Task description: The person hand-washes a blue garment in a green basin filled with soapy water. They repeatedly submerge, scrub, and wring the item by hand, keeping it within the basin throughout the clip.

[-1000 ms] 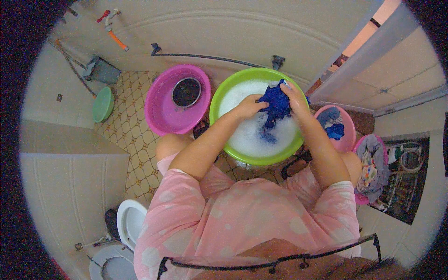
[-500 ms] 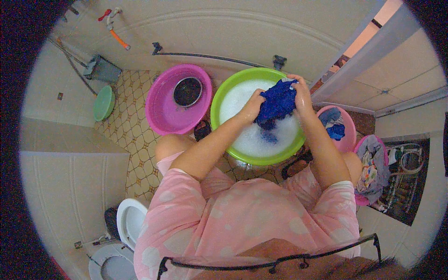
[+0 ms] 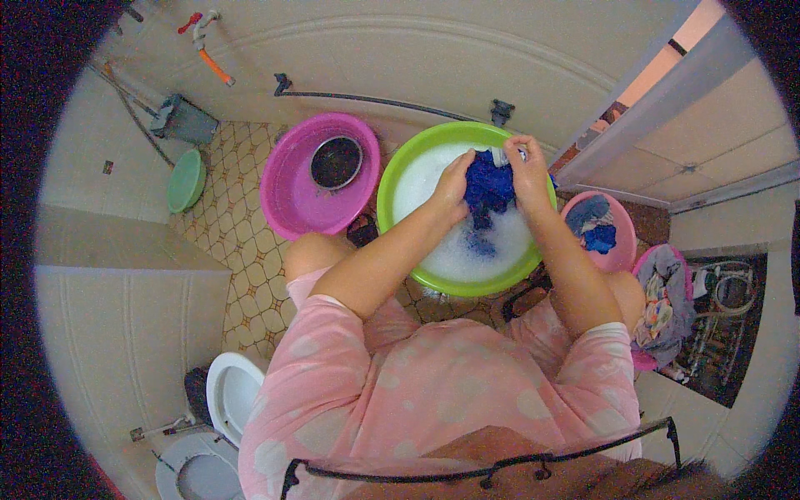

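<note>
A dark blue wet cloth is held up between my two hands over a large lime-green basin of sudsy water. My left hand grips the cloth's left side. On its right side my right hand is closed round it, fingers bent near the top. A pale grey or white patch shows at the cloth's upper edge between the hands. The cloth's lower end hangs into the foam, where its tip lies partly under the suds. I cannot tell what kind of garment it is.
Left of the green basin stands a magenta basin with a dark round bowl in it. To the right are a pink basin of blue clothes and a heaped laundry basket. A tap and a towel bar are on the wall.
My hands have drawn closer together and the cloth between them is bunched narrower. My right hand has shifted slightly left, and a pale patch now shows at the cloth's top.
</note>
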Tool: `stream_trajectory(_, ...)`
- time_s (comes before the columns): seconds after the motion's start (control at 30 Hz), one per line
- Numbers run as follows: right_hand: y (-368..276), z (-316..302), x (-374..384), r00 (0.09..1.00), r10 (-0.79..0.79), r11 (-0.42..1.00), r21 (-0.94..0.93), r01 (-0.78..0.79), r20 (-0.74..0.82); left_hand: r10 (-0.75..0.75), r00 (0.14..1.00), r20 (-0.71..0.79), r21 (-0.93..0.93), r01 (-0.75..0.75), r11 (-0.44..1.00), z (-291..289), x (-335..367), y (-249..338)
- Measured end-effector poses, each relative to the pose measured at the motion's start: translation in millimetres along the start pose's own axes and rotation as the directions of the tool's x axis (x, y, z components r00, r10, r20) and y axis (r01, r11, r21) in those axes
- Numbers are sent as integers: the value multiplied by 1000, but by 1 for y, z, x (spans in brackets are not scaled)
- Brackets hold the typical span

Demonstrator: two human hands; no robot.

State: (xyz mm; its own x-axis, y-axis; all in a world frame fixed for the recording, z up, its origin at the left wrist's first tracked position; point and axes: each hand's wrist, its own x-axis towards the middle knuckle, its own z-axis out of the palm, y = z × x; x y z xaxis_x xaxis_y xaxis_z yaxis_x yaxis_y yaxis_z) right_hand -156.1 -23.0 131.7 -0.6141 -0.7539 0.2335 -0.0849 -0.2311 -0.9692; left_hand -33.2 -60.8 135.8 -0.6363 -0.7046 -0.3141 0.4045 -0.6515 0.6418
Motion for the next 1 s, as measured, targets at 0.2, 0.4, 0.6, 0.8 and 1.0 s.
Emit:
stream_trajectory(0.2,-23,24,-49,827,-263,663,-530,529,496,-120,984,128,-142,138,980,-59,50,-23)
stream_trajectory(0.4,-22,14,-19,892,-212,501,-739,451,400,-67,994,88,-332,93,939,14,-1,-24)
stream_trajectory(0.6,-19,30,-50,853,-98,256,-816,519,512,-45,974,224,-244,101,965,-11,20,-30)
stream_trajectory(0.8,-17,17,-26,817,-265,160,-812,562,513,-134,991,-21,-195,128,973,8,-2,-25)
stream_trajectory(1.0,-36,45,-48,860,-59,249,-827,505,507,-71,936,344,-212,151,966,-25,24,-29)
